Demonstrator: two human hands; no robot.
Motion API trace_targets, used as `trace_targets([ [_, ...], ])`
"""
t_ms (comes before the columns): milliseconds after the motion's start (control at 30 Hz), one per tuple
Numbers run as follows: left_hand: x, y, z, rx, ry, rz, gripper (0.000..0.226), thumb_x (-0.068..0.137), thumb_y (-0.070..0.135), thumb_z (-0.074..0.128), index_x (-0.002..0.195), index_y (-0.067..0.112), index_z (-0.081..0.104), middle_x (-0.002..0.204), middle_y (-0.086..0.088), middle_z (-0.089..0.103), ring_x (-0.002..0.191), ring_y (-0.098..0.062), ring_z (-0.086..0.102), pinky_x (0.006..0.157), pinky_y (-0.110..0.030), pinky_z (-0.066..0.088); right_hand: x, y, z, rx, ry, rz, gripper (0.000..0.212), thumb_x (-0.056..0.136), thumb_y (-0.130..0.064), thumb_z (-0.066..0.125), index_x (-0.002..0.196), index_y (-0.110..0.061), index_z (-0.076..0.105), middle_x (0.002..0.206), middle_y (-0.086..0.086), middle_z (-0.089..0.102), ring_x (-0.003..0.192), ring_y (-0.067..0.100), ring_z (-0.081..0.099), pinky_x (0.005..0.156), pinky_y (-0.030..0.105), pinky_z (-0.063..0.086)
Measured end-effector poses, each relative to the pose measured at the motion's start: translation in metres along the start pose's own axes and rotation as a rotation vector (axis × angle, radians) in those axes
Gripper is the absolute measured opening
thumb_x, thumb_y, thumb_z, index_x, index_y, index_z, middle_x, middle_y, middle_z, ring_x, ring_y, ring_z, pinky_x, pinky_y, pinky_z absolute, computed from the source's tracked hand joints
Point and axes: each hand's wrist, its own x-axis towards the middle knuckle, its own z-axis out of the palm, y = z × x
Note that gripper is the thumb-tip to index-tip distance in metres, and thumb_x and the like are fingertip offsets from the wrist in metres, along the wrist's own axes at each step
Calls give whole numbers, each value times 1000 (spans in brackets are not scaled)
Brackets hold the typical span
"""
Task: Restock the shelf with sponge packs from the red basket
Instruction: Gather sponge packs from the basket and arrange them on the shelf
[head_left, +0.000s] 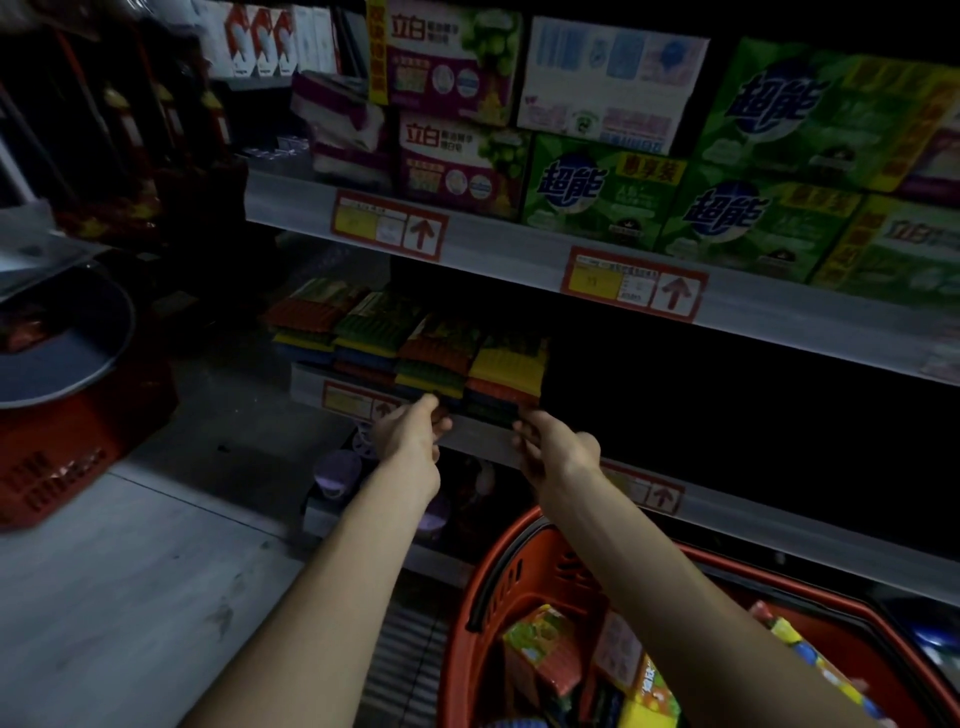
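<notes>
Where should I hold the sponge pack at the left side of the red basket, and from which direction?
Take the sponge pack by its upper end, probably pinching from above: it stands tilted among other packs, and the red basket wall blocks its sides.

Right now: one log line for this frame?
phase: shelving | left hand: at front edge of sponge packs | right hand: likewise, grips unclear | red basket: packs inside

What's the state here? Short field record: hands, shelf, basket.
left hand: at the lower front edge of the sponge packs; grip unclear
right hand: at the bottom of the rightmost pack; grip unclear
shelf: packs in a row at its left end; too dark to see further right
red basket: under the arms, with colourful packs inside
</notes>
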Motion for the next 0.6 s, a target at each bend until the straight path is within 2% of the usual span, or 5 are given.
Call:
trace_targets([
  [100,-5,-3,-2,50,-23,37,15,97,11,65,82,13,63,79,-3,70,65,-10,64,48,-23,33,-2,-2,-3,-23,-14,-5,19,95,-15,71,78,-7,68,64,0,72,61,14,69,59,28,50],
  [233,-20,-12,-6,142,-68,123,12,95,13,69,84,15,69,81,-3,72,71,-13,66,52,-23,40,-8,-4,-14,-45,-68,-20,25,97,-12,68,73,-8,62,42,-7,56,38,4,56,44,22,44],
  [367,-47,-27,-8,238,-135,203,6,95,15,70,91,13,74,80,-1,73,73,-13,66,57,-24,44,-20,-9,-41,-103,-138,-46,16,95,-12,70,80,-11,65,39,-12,48,32,0,46,45,21,40],
  [433,-67,-34,-9,300,-178,239,7,96,15,69,93,11,74,79,-1,72,72,-12,66,59,-24,45,-29,-14,-62,-161,-161,-100,10,95,-12,71,85,-10,70,46,-11,56,37,0,51,42,16,41],
  [600,-118,-49,-16,493,-369,395,8,96,17,69,90,15,73,83,-3,75,78,-14,69,66,-25,51,-53,-30,-130,-419,-230,-310,8,96,-12,69,91,-10,76,82,1,72,67,11,68,63,20,53],
])
